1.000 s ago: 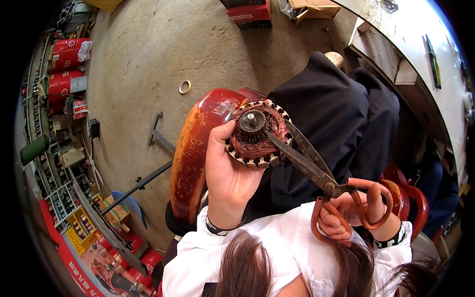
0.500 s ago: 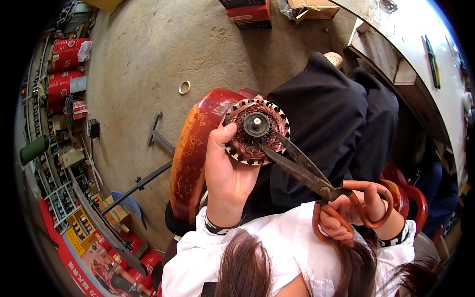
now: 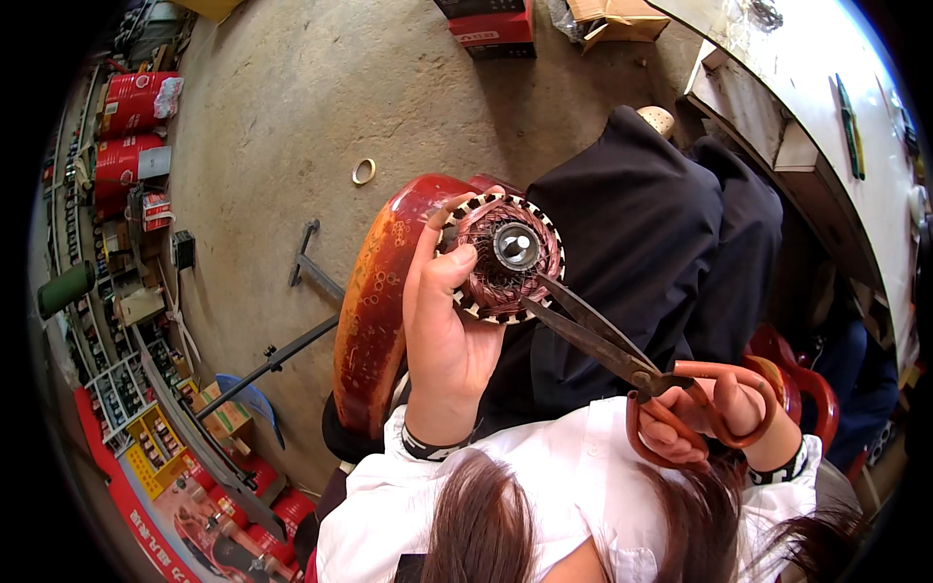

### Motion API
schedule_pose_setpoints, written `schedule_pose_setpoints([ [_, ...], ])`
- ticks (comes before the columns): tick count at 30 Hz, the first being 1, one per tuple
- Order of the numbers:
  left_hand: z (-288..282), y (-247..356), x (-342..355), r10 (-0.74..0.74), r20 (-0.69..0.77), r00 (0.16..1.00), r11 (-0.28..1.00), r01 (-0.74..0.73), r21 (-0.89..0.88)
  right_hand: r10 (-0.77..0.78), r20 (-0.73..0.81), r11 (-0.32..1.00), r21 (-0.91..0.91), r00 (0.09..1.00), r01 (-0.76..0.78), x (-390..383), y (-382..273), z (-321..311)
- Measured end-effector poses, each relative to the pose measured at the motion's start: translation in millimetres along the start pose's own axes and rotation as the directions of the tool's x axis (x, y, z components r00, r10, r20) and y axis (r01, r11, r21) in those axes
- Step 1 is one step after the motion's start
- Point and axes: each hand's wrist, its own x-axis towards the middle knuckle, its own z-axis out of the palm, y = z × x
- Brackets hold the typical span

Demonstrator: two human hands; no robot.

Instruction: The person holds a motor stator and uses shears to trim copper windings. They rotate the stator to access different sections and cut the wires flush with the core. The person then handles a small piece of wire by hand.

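My left hand (image 3: 447, 301) is wrapped round a motor armature (image 3: 483, 287), its thumb on the near face. Copper wire windings fill that face, inside a rim of dark and pale segments. A round hub with a shiny shaft end sticks up at its middle. In my right hand (image 3: 702, 413) is a pair of large scissors (image 3: 622, 361) with orange-brown handles and dark blades. The fingers pass through the handle loops. The blades stand apart, their tips at the windings just below and right of the hub. Whether they touch wire I cannot tell.
A red and orange wooden armrest (image 3: 374, 291) is beside my left forearm. My dark trousers (image 3: 622, 233) lie beyond the scissors. A tape roll (image 3: 363, 172) rests on the concrete floor, near a black metal stand (image 3: 282, 355). A white-topped bench (image 3: 816, 87) stands at the right; red drums (image 3: 131, 107) line the left.
My left hand has tilted the armature so its hub and shaft end face a little further right. The scissors have shifted slightly right and down, with the blades still apart.
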Motion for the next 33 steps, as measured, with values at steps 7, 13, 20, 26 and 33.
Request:
schedule_pose_setpoints([
  [7, -2.5, 1.8, -1.9, -0.008, 0.097, 0.995, 0.996, 0.000, 0.091, -0.038, -0.043, 0.982, -0.184, 0.998, 0.029, -3.5, -16.4, -1.6],
  [13, -0.7, 2.6, -2.9, -0.012, 0.102, 0.995, 0.991, -0.002, 0.136, -0.009, -0.091, 0.968, -0.251, 0.996, -0.014, -5.4, -23.0, -1.1],
  [20, -1.1, 3.6, -1.9, -0.031, 0.109, 0.994, 0.992, 0.017, 0.125, 0.001, -0.113, 0.970, -0.240, 0.994, -0.028, -6.6, -24.6, -2.0],
  [26, -0.4, 6.0, -2.5, -0.035, 0.118, 0.992, 0.993, 0.021, 0.121, -0.003, -0.155, 0.968, -0.247, 0.988, -0.036, -3.9, -16.8, -3.9],
  [33, -1.4, 3.9, -1.7, -0.091, 0.080, 0.993, 0.996, 0.090, 0.019, -0.117, -0.194, 0.967, -0.247, 0.974, 0.067, 3.5, 7.1, -9.9],
])
